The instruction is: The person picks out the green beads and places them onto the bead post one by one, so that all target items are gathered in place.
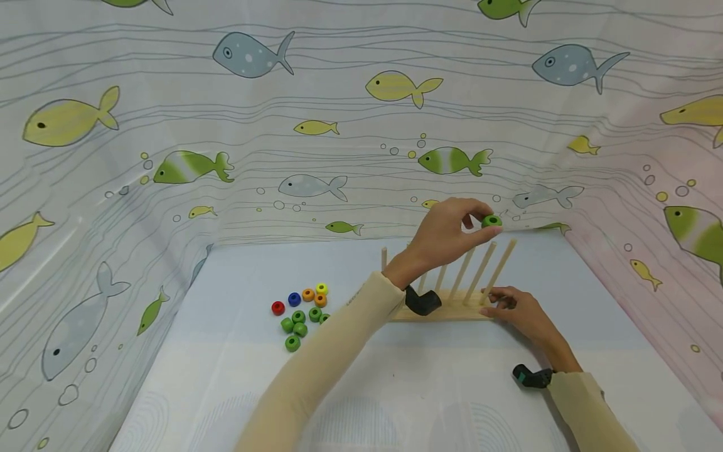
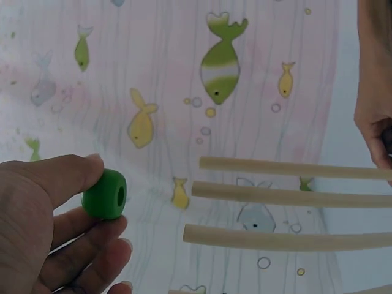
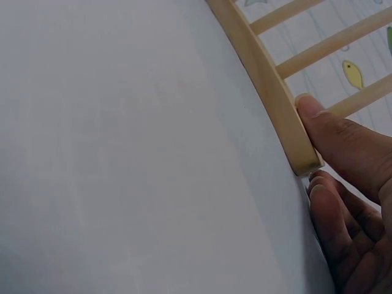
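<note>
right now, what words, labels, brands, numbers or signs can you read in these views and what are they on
No readable text in any view.
Left sleeve: faint marking near the cuff, too small to read.
I see no lettering on the held green bead, wooden rack or fish-print backdrop.

On my feed I make out a long cream left sleeve point(image 1: 322, 364) with a faint dark marking point(image 1: 356, 294) near its cuff, and a matching right sleeve point(image 1: 590, 408). The left wrist unit point(image 1: 422, 302) is black; the right wrist unit point(image 1: 532, 376), also black, shows green.
</note>
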A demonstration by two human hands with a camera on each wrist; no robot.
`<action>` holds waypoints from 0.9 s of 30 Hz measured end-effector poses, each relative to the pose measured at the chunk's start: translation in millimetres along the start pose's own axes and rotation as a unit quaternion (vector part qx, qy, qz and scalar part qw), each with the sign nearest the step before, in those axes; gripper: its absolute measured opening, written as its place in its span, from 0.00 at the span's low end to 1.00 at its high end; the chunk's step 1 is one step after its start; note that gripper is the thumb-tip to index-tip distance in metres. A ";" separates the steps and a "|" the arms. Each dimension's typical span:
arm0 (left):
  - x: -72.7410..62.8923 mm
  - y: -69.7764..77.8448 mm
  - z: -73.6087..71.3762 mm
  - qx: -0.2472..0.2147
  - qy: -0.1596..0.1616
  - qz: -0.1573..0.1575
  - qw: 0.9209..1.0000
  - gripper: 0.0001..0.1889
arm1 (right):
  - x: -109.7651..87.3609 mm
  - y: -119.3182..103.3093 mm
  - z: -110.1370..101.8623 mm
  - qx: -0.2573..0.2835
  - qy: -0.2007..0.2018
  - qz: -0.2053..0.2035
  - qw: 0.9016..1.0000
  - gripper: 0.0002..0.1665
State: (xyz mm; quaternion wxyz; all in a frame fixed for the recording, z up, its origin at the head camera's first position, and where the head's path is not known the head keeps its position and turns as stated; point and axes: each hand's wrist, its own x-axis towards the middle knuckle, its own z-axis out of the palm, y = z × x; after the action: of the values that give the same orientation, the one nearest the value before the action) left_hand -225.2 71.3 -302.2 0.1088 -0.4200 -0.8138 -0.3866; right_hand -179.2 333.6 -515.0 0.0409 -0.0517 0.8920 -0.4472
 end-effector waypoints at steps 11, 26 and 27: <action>14.1 6.1 21.3 0.023 -0.012 -0.009 1.000 0.16 | -0.3 -0.1 0.3 -0.005 0.001 0.006 1.000 0.34; 19.8 8.4 41.1 0.058 -0.030 -0.020 0.998 0.15 | 1.0 0.4 -0.1 -0.002 0.005 0.010 1.000 0.34; 20.0 7.9 42.8 0.064 -0.034 -0.024 0.997 0.15 | 0.9 0.2 0.0 -0.003 0.005 0.011 1.000 0.34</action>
State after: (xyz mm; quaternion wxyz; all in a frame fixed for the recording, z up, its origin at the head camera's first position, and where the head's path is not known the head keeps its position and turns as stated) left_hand -225.3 116.8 -316.9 0.0981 -0.4055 -0.8500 -0.3218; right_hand -180.1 333.6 -515.2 0.0414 -0.0401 0.8941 -0.4441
